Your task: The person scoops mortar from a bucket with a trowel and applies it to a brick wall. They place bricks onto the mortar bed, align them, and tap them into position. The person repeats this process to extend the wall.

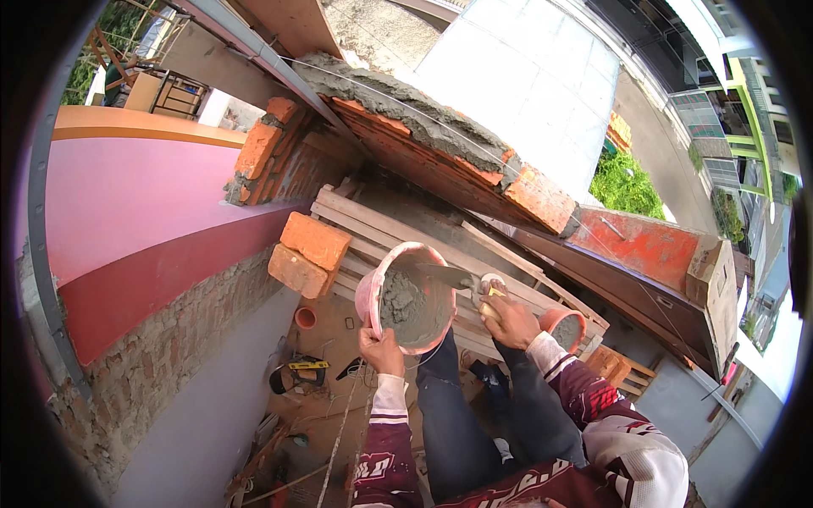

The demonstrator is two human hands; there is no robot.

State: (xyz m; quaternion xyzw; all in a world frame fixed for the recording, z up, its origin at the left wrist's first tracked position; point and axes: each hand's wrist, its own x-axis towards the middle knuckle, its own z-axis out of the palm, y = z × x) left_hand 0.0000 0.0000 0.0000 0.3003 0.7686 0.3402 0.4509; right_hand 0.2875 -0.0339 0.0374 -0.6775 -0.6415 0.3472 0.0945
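Note:
A pink plastic bucket (405,300) with grey mortar inside hangs over wooden planks, gripped at its near-left rim by my left hand (379,347), fingers closed. My right hand (506,313) is wrapped round the handle of a trowel (453,277), its metal blade over the bucket's right side. A second, orange-red bucket (566,327) of grey material sits to the right of my right hand. Two stacked bricks (309,250) lie at the left end of the planks (398,229).
A brick wall topped with wet mortar (423,127) and a string line runs ahead. A pink wall (144,195) stands at left, a red panel (635,245) at right. Below are my legs and a floor (313,398) with tools. A white roof and a street lie beyond.

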